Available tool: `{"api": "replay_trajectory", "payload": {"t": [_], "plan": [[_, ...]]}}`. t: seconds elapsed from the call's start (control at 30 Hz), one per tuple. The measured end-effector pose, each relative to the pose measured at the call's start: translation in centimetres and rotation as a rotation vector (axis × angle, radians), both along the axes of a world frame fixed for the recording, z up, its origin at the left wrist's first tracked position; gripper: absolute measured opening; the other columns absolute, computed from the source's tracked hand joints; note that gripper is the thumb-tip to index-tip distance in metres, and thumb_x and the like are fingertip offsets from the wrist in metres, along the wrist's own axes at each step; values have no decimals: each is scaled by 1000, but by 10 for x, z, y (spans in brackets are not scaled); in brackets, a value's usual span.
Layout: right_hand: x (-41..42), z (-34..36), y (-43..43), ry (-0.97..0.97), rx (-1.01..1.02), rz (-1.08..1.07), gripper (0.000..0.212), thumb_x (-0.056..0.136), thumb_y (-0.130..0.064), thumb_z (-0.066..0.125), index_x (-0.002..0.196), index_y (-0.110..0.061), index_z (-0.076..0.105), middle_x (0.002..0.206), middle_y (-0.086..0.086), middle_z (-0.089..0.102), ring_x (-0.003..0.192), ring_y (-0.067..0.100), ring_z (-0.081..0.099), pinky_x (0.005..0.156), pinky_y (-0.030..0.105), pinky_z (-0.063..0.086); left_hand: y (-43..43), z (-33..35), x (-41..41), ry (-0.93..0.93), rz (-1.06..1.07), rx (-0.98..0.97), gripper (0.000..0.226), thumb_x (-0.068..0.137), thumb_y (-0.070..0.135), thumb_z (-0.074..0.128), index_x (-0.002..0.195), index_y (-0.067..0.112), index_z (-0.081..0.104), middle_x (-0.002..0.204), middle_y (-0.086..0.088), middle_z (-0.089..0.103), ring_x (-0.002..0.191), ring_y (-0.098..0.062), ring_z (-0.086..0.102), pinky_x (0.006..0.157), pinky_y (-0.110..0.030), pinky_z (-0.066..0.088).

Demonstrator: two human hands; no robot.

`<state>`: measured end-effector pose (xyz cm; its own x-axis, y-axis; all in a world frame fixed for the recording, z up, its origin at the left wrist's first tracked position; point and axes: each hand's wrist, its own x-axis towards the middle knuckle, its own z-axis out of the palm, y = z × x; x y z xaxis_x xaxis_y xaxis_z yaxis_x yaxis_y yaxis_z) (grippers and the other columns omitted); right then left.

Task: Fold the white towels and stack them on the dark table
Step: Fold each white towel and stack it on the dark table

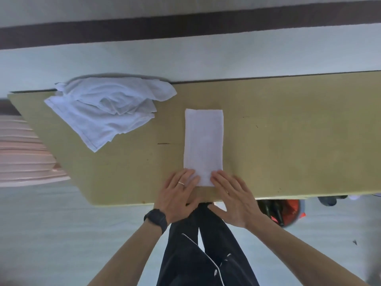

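Left hand (177, 194) and right hand (233, 198) press flat a narrow rectangular folded towel (204, 141).

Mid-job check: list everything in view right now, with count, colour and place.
folded towel: one, white, long strip at the table's middle
loose towels: one crumpled pile, count unclear, white, far left of the table
table: one, tan, across the view
ribbed stack: one, pink, left of the table, cannot tell what it is
container: one, holding dark and red items, below the table's near edge, right
watch: one, black, left wrist
ring: one, pale, left hand
clothing: dark with white piping, below the hands
left hand: flat on the folded towel's near left corner
right hand: flat on its near right corner
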<state>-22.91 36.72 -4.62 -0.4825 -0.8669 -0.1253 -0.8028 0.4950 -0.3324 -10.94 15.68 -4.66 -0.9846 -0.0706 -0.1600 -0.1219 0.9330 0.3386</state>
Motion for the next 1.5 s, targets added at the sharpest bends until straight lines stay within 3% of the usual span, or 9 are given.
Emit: {"api": "replay_trajectory", "payload": {"t": [0.1, 0.27, 0.43, 0.57, 0.67, 0.77, 1.03, 1.37, 1.5], "plan": [[10, -12, 13, 60, 47, 60, 64, 85, -48, 69, 137, -12, 58, 150, 3, 50, 142, 21, 41, 114, 48, 35, 5, -6, 26, -34, -98, -76, 71, 82, 56, 68, 142, 22, 53, 150, -1, 42, 140, -23, 39, 114, -48, 35], [22, -11, 10, 154, -181, -2, 28, 83, -5, 53, 101, -16, 72, 113, 0, 68, 108, 25, 63, 94, 38, 43, 11, -11, 36, 123, -110, -83, 51, 71, 4, 73, 118, 20, 59, 119, -2, 47, 119, -24, 48, 105, -39, 39], [16, -10, 10, 90, -191, 25, 20, 84, -12, 58, 98, -19, 71, 109, -3, 68, 107, 20, 57, 91, 35, 41, 2, -3, 28, 212, -195, -91, 34, 80, -4, 51, 104, 16, 64, 106, -1, 59, 109, -22, 56, 97, -35, 42], [10, -3, 13, -11, -210, 29, 16, 90, -16, 60, 100, -17, 73, 109, -4, 70, 105, 19, 64, 91, 31, 44, -8, 2, 24, 214, -175, -10, 32, 74, -1, 78, 97, 18, 66, 94, 3, 70, 100, -22, 65, 93, -30, 40], [2, 12, 7, -159, -209, -75, 22, 99, -25, 52, 106, -17, 71, 105, -6, 70, 97, 18, 65, 86, 31, 51, -20, 7, 18, 169, -79, 63, 41, 72, 4, 83, 102, 22, 61, 82, 4, 70, 81, -22, 68, 83, -27, 39], [-12, 35, -13, -358, -244, -321, 18, 101, -22, 58, 110, -16, 72, 103, -6, 71, 91, 10, 64, 84, 23, 51, -30, 21, -5, 212, 97, 163, 13, 88, 27, 67, 100, 25, 63, 69, 3, 68, 71, -24, 66, 77, -28, 43], [-83, 53, -82, -702, -231, -820, 6, 98, -29, 61, 103, -30, 66, 90, -20, 67, 83, -12, 60, 66, 0, 40, -77, 50, -104, -163, 528, 549, 25, 95, 37, 64, 114, 24, 74, 105, 7, 74, 98, -10, 66, 87, -26, 49], [-117, 21, -112, -521, -205, -843, 24, 100, -20, 58, 118, -19, 73, 101, -3, 67, 87, 8, 59, 75, -3, 35, -90, 27, -145, -128, 617, 563, 27, 98, 31, 60, 121, 21, 71, 110, 4, 74, 93, -1, 59, 74, -2, 36], [-120, 19, -118, -478, -222, -810, 24, 101, -21, 58, 120, -21, 72, 101, -8, 64, 89, 8, 60, 81, 5, 41, -91, 20, -148, -133, 617, 523, 37, 102, 33, 52, 137, 24, 59, 114, 3, 68, 107, -12, 59, 87, -22, 41]]}}
